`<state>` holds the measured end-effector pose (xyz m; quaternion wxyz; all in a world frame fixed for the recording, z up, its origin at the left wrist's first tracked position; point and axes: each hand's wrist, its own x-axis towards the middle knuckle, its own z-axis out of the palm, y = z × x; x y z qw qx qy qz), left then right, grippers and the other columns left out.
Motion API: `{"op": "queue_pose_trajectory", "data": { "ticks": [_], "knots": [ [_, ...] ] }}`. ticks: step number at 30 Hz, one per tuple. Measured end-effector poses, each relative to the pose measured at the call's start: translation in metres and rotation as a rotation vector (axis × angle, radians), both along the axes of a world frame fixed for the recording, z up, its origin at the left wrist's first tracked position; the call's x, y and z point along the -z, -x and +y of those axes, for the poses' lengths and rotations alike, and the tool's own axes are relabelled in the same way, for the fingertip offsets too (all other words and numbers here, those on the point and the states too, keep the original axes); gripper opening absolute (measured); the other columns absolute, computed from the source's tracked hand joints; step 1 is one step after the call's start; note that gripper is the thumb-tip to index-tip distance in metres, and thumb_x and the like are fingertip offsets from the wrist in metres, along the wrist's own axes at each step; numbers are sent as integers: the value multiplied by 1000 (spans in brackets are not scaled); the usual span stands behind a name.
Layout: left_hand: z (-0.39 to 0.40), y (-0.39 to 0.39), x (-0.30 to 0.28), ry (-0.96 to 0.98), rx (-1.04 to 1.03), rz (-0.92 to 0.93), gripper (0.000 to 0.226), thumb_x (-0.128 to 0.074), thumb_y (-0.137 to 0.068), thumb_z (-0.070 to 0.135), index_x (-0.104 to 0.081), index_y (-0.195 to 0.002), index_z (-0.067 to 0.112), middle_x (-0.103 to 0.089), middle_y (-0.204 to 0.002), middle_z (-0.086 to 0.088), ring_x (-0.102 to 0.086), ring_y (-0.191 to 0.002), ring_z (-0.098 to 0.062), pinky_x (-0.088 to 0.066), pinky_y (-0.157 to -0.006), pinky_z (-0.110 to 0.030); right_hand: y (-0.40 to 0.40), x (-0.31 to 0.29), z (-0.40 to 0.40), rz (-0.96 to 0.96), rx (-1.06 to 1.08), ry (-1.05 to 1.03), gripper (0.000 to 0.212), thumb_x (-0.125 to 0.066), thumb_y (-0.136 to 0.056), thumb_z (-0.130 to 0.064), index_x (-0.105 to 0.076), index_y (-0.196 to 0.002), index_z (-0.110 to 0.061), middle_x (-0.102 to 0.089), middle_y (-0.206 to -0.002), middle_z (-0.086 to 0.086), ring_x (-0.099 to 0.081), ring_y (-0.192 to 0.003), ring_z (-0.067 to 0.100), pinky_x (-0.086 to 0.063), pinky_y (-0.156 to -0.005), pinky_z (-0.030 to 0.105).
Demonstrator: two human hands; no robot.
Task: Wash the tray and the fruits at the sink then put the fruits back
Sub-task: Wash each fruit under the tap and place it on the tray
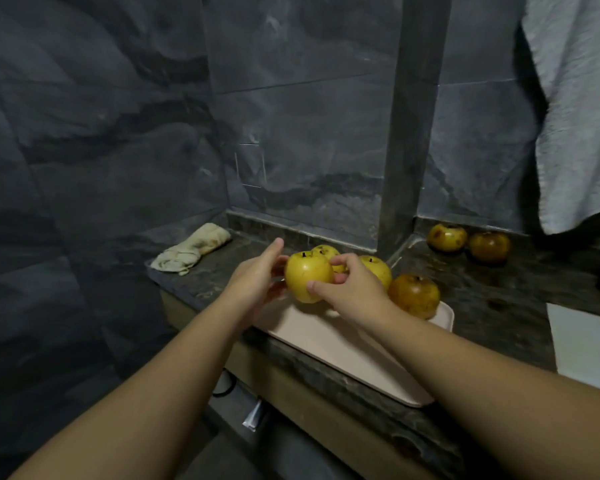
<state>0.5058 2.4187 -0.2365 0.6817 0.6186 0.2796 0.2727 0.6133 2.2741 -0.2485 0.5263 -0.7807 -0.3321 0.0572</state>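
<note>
We have a yellow apple [307, 277] lifted just above the pink tray [343, 344] on the desk [492, 299], our right hand [352, 289] pinching it, our left hand [257, 278] cupping its far side with fingers straight. Three apples sit on the tray, two [468, 240] off it. We judge fruit is moving; which way, we cannot tell.

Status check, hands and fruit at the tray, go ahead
Right hand grips yellow apple above pink tray; left hand touches it, fingers straight. Three apples on tray, two by wall. Nothing blocking.
</note>
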Motion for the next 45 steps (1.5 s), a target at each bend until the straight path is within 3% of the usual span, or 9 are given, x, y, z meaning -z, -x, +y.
{"op": "queue_pose_trajectory", "data": {
  "ticks": [4, 12, 17, 21, 25, 32, 37, 42, 45],
  "knots": [
    [8, 6, 10, -220, -23, 164, 72, -54, -65, 86, -81, -85, 22, -78, -79, 8, -69, -70, -12, -54, -75, -32, 3, 16, 2, -62, -12, 85, 60, -87, -76, -39, -54, -124, -26, -51, -90, -12, -56, -86, 11, -48, -73, 29],
    [6, 3, 15, -259, -1, 180, 53, -54, -97, 67, -80, -101, 21, -81, -95, 4, -75, -77, -10, -48, -53, -19, -4, 22, -5, -12, -39, 172, 63, -86, -74, -47, -46, -121, -31, -57, -97, -8, -61, -87, 9, -39, -62, 22],
    [2, 4, 14, -236, -4, 169, 51, -53, -100, 63, -80, -101, 19, -80, -100, -1, -76, -86, -19, -49, -54, -20, -8, 21, -6, 1, -50, 208, 68, -87, -74, -46, -53, -129, -26, -64, -103, -4, -67, -95, 17, -52, -78, 32],
    [0, 1, 5, -438, -45, 244, 52, -49, -101, 63, -78, -106, 21, -76, -110, 0, -69, -107, -21, -54, -90, -34, -9, 7, -9, 28, -94, 260, 78, -87, -77, -33, -48, -143, -19, -70, -99, -3, -71, -92, 20, -58, -90, 42],
    [-16, -14, -28, -572, -54, 187, 35, -56, -100, 59, -71, -87, 29, -74, -103, 4, -66, -106, -18, -47, -86, -31, -24, -26, -28, 31, -103, 156, 68, -86, -79, -24, -54, -139, -21, -70, -95, -3, -74, -83, 21, -61, -86, 49],
    [-89, -92, -71, -705, 142, 77, 14, -65, -99, 45, -71, -102, 33, -70, -102, 12, -63, -100, -7, -43, -85, -25, -112, -63, -132, -34, 78, 141, 61, -85, -81, -25, -57, -135, -33, -68, -109, -8, -70, -95, 11, -62, -83, 36],
    [-153, -163, -61, -582, 339, 49, 33, -74, -94, 44, -72, -122, 27, -72, -107, 12, -66, -100, -4, -47, -78, -17, -184, -61, -210, -3, 217, 173, 57, -83, -84, -18, -60, -135, -24, -70, -108, 2, -69, -101, 23, -56, -98, 50],
    [-189, -229, -53, -635, 439, 202, 60, -82, -87, 41, -60, -141, 28, -66, -119, 5, -64, -108, -13, -50, -96, -27, -240, -40, -242, -23, 267, 156, 57, -85, -82, -22, -60, -134, -25, -68, -104, -9, -66, -97, 7, -53, -89, 27],
    [-203, -273, -41, -594, 433, 277, 67, -80, -88, 41, -53, -149, 27, -64, -134, -1, -63, -119, -19, -49, -108, -35, -273, -33, -238, -49, 269, 197, 65, -85, -81, -26, -56, -139, -21, -69, -116, -3, -65, -111, 15, -51, -102, 33]
  ]
}}
